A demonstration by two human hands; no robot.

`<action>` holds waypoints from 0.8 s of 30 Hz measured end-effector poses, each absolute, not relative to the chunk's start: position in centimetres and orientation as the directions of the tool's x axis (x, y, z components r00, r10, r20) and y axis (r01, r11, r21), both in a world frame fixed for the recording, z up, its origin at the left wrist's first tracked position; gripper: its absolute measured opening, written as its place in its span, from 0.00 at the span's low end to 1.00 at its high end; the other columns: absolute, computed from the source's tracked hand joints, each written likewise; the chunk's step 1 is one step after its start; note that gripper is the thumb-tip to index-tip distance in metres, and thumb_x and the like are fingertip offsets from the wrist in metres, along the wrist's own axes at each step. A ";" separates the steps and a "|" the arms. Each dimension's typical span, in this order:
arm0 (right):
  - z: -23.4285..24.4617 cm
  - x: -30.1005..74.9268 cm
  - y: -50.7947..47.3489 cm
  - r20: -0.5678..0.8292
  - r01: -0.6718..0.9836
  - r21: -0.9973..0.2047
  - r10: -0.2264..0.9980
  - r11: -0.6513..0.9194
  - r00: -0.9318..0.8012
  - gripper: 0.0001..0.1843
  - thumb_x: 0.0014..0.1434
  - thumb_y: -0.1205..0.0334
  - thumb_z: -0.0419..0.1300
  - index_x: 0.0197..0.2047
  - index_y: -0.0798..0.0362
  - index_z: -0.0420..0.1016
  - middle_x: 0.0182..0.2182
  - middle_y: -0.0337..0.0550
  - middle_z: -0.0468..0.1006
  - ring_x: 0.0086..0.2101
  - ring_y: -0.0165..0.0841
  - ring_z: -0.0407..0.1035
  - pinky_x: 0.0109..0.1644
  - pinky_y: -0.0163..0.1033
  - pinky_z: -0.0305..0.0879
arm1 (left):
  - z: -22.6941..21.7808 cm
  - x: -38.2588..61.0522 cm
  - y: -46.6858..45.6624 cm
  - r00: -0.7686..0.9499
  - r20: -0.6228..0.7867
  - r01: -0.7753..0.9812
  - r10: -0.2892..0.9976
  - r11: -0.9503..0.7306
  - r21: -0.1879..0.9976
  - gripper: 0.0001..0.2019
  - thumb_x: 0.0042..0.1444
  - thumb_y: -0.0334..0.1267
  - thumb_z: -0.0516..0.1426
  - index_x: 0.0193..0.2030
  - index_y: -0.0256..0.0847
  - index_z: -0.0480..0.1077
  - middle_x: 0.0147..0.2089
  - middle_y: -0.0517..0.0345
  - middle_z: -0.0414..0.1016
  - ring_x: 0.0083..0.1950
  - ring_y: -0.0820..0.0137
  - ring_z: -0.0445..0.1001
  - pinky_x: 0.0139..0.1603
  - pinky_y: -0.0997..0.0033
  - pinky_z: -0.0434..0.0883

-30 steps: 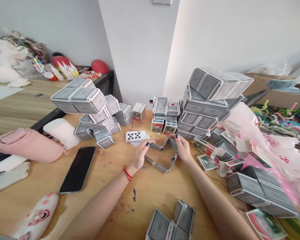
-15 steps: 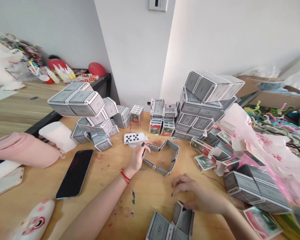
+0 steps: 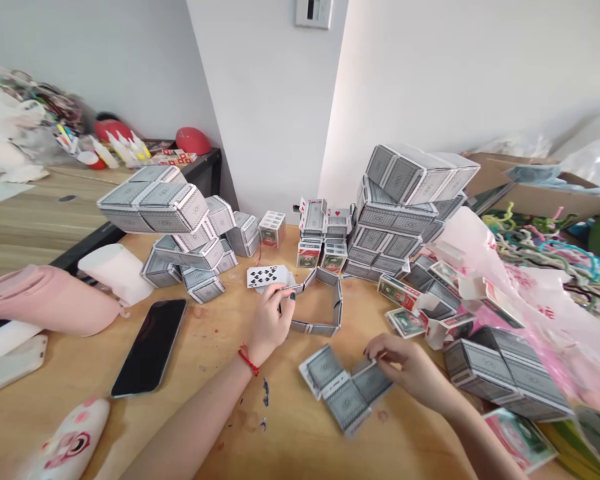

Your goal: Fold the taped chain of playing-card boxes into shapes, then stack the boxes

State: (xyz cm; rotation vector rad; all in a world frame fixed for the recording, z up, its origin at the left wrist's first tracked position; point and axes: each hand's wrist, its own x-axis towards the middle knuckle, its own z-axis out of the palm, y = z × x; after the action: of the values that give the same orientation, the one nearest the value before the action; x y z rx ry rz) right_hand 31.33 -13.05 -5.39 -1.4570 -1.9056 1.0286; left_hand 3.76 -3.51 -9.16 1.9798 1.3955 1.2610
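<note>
My left hand [image 3: 274,319] is closed at the left side of a ring of joined grey-backed playing cards [image 3: 314,329], which stands on edge on the table. The fingertips pinch the ring's wall. With my right hand [image 3: 403,365] I grip the right edge of a branching piece of joined playing cards [image 3: 347,403], tilted close to the table in front of the ring. Its far end is slightly blurred. Just beyond my left hand lies a small pile of loose playing cards [image 3: 267,276], the ten of spades face up.
Stacked card blocks stand at the left [image 3: 153,200] and right [image 3: 395,220]. Card boxes [image 3: 403,297] are scattered at the right, near another card block [image 3: 500,377]. A black phone [image 3: 150,347], a pink roll [image 3: 45,300] and a white patterned case [image 3: 75,443] lie at the left.
My right hand has taken hold of the branching card piece and brought it up and away from the near edge, towards the ring. The ring has shifted slightly left and changed shape.
</note>
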 end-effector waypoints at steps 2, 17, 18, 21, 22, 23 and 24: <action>-4.8 32.6 -12.5 0.076 0.593 -0.793 0.989 0.135 -0.123 0.06 0.57 0.65 0.55 0.36 0.51 0.73 0.36 0.45 0.79 0.36 0.35 0.74 0.39 0.38 0.72 | -9.2 3.8 -3.7 0.084 0.448 0.535 0.890 -0.419 0.734 0.11 0.61 0.37 0.50 0.42 0.41 0.72 0.47 0.50 0.69 0.52 0.62 0.69 0.54 0.60 0.67; -4.8 27.7 -14.5 0.302 0.721 -0.441 0.845 0.534 -0.441 0.12 0.59 0.65 0.58 0.48 0.47 0.69 0.43 0.46 0.77 0.46 0.39 0.71 0.48 0.44 0.71 | -9.2 4.0 -3.9 0.136 0.363 0.381 0.922 -0.387 0.840 0.12 0.60 0.38 0.50 0.29 0.40 0.68 0.44 0.50 0.69 0.46 0.65 0.70 0.39 0.68 0.70; -5.1 27.7 -14.7 0.296 0.722 -0.454 0.852 0.523 -0.431 0.13 0.59 0.63 0.59 0.48 0.47 0.69 0.45 0.47 0.76 0.49 0.40 0.69 0.51 0.45 0.70 | -9.2 4.0 -3.8 0.130 0.361 0.371 0.923 -0.383 0.846 0.12 0.61 0.38 0.49 0.28 0.40 0.68 0.44 0.50 0.69 0.46 0.65 0.70 0.39 0.68 0.70; -5.5 28.8 -14.4 0.301 0.810 -0.389 0.892 0.438 -0.337 0.19 0.55 0.58 0.63 0.51 0.47 0.69 0.53 0.51 0.69 0.58 0.48 0.59 0.58 0.57 0.62 | -9.0 4.0 -3.7 0.118 0.367 0.356 0.923 -0.384 0.852 0.12 0.60 0.39 0.49 0.28 0.40 0.67 0.43 0.51 0.69 0.47 0.64 0.70 0.41 0.68 0.70; -5.6 29.3 -14.1 0.280 0.847 -0.354 0.909 0.396 -0.308 0.24 0.52 0.57 0.65 0.52 0.46 0.68 0.57 0.53 0.66 0.59 0.51 0.56 0.58 0.60 0.61 | -9.0 4.0 -3.7 0.117 0.371 0.354 0.921 -0.388 0.851 0.12 0.60 0.39 0.49 0.29 0.40 0.67 0.43 0.51 0.69 0.48 0.64 0.69 0.42 0.67 0.70; -5.7 29.8 -13.9 0.240 0.877 -0.324 0.927 0.355 -0.287 0.29 0.49 0.56 0.67 0.54 0.45 0.67 0.60 0.53 0.61 0.60 0.54 0.53 0.57 0.63 0.60 | -9.0 4.0 -3.7 0.116 0.377 0.350 0.919 -0.393 0.850 0.11 0.60 0.39 0.49 0.29 0.40 0.67 0.43 0.51 0.69 0.48 0.64 0.69 0.44 0.67 0.70; -5.8 30.1 -13.7 0.192 0.898 -0.301 0.943 0.321 -0.272 0.34 0.46 0.56 0.69 0.56 0.45 0.66 0.62 0.54 0.57 0.60 0.57 0.51 0.57 0.65 0.60 | -9.1 4.0 -3.7 0.113 0.381 0.345 0.918 -0.396 0.851 0.10 0.60 0.38 0.50 0.31 0.41 0.68 0.43 0.51 0.70 0.48 0.64 0.70 0.45 0.66 0.70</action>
State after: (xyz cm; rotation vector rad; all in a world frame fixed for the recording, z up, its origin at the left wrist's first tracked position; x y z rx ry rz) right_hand 30.10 -13.74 -5.83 -1.6459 -2.2590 0.1882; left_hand 3.96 -3.66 -9.07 1.8166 1.2258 1.2754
